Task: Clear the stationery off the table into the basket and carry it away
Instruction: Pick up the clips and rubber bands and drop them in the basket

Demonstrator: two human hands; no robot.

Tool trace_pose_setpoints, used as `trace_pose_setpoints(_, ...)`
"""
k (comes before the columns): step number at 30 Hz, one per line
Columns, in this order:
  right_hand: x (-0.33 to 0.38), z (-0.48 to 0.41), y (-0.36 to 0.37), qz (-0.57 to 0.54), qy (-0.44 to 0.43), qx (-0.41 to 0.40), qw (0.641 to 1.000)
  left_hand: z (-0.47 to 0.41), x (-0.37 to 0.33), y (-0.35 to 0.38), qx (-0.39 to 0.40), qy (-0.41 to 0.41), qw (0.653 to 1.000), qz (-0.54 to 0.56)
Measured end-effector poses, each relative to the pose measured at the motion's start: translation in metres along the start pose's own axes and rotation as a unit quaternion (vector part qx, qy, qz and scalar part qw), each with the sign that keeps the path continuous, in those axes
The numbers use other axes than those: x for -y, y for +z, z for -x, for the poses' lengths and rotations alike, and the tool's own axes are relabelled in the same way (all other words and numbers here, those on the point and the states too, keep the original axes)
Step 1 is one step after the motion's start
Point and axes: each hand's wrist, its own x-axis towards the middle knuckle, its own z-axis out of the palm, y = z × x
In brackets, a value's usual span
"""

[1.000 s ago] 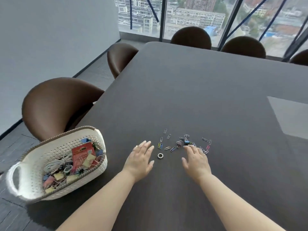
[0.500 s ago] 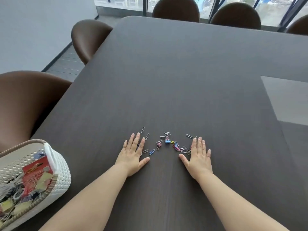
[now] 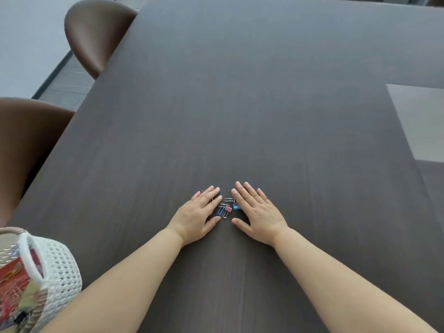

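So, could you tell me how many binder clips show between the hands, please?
2: a pink clip nearer the left hand, a blue clip by the right hand. Others may be hidden under the hands.

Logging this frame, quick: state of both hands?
Left hand: open, flat on the dark wood table.
Right hand: open, flat, beside small coloured metal clips.

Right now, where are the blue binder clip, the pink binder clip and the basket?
blue binder clip (image 3: 237,207): head view, on its blue body.
pink binder clip (image 3: 228,209): head view, on its pink body.
basket (image 3: 63,267): head view, on its white woven outer wall.
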Motion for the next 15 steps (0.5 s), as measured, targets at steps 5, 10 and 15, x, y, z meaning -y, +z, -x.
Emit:
trace_pose_setpoints(5,0.01,0.01,0.007,-0.053,-0.055,-0.086,0.993,0.022,-0.006,0.014,-0.107,0.027,0.993,0.044)
trace_pose_setpoints(10,0.011,0.041,0.02,-0.076,0.022,-0.189,0.979,0.031,-0.016,0.019,-0.128,0.017,0.991,0.037)
trace_pose_setpoints(15,0.015,0.046,0.018,0.004,0.216,-0.149,0.965,0.015,-0.03,0.015,-0.069,-0.17,0.98,-0.076)
